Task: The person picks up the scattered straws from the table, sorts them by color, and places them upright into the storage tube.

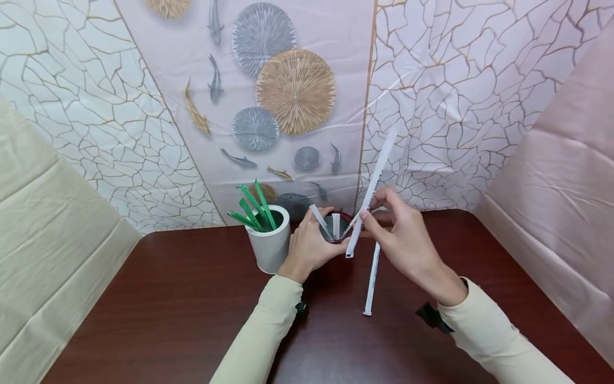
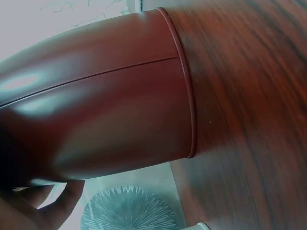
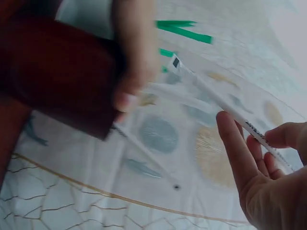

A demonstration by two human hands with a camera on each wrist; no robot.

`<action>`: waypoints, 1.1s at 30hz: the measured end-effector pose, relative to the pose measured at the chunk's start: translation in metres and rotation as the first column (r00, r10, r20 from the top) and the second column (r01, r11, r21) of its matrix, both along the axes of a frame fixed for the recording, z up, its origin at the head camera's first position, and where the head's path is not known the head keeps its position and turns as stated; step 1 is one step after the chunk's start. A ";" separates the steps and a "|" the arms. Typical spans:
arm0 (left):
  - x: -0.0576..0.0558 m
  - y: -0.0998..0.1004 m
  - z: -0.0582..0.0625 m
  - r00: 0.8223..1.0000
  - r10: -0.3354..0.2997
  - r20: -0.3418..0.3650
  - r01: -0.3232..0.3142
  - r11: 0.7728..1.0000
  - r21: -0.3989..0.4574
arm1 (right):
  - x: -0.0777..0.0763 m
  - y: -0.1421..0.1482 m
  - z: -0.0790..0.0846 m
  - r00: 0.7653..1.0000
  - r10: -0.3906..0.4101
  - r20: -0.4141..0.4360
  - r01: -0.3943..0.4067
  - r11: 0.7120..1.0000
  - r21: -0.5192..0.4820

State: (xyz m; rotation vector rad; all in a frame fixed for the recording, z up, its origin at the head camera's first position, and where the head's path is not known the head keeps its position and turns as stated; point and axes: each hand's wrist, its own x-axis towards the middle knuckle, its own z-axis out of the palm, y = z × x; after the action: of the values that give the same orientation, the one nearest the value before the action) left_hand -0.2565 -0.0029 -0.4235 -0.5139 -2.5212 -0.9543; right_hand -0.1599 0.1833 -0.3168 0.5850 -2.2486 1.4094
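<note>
A dark red cylindrical cup (image 2: pixel 120 105) stands on the table, with several thin white straws (image 1: pixel 318 220) leaning out of its mouth in the head view. My left hand (image 1: pixel 310 245) grips the cup from its left side, thumb towards me. Just right of the rim, my right hand (image 1: pixel 400 234) pinches one more white straw (image 3: pixel 216 98) between thumb and fingertips. That straw slants, with its flat lower end beside the cup; it has black print and looks paper-wrapped. Another white straw (image 1: pixel 372 285) lies on the table under the right hand.
A white cylindrical holder (image 1: pixel 271 248) stands close to the left hand, with several green straws (image 1: pixel 251 205) leaning in it. Patterned cloth walls (image 1: pixel 431 106) enclose the back and sides of the dark brown table (image 1: pixel 182 304).
</note>
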 end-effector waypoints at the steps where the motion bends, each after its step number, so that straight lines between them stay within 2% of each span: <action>1: 0.000 0.000 0.000 1.000 -0.001 0.003 0.001 1.000 0.000 | -0.002 -0.002 -0.005 1.000 -0.007 -0.024 0.007 1.000 0.014; 6: 0.000 0.000 0.000 1.000 -0.006 0.011 0.006 1.000 0.009 | -0.012 -0.007 -0.031 0.994 0.007 -0.113 0.002 0.997 0.081; 10: 0.000 0.002 -0.001 1.000 -0.007 0.003 0.007 1.000 0.006 | -0.017 -0.007 -0.043 0.988 0.009 -0.157 0.010 0.993 0.116; 17: 0.000 0.002 -0.001 1.000 0.009 0.000 -0.009 1.000 0.011 | -0.019 -0.002 -0.035 0.978 -0.038 -0.207 0.039 0.999 0.001; 24: 0.000 0.002 0.000 1.000 0.009 0.019 -0.009 1.000 0.007 | -0.022 -0.002 -0.032 0.959 -0.019 -0.282 -0.002 0.997 -0.073; 29: -0.001 0.003 -0.001 1.000 0.007 0.003 -0.007 1.000 0.010 | -0.030 -0.003 -0.037 0.946 -0.008 -0.326 -0.013 0.998 -0.064; 33: 0.000 0.002 -0.001 1.000 0.018 0.016 -0.018 1.000 0.016 | -0.037 -0.005 -0.048 0.955 0.005 -0.298 -0.009 1.000 -0.012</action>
State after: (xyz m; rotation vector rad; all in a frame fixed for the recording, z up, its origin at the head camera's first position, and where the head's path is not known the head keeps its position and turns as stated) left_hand -0.2564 -0.0011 -0.4244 -0.4794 -2.5257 -0.9749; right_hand -0.1972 0.1785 -0.3649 0.7477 -1.9982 1.2450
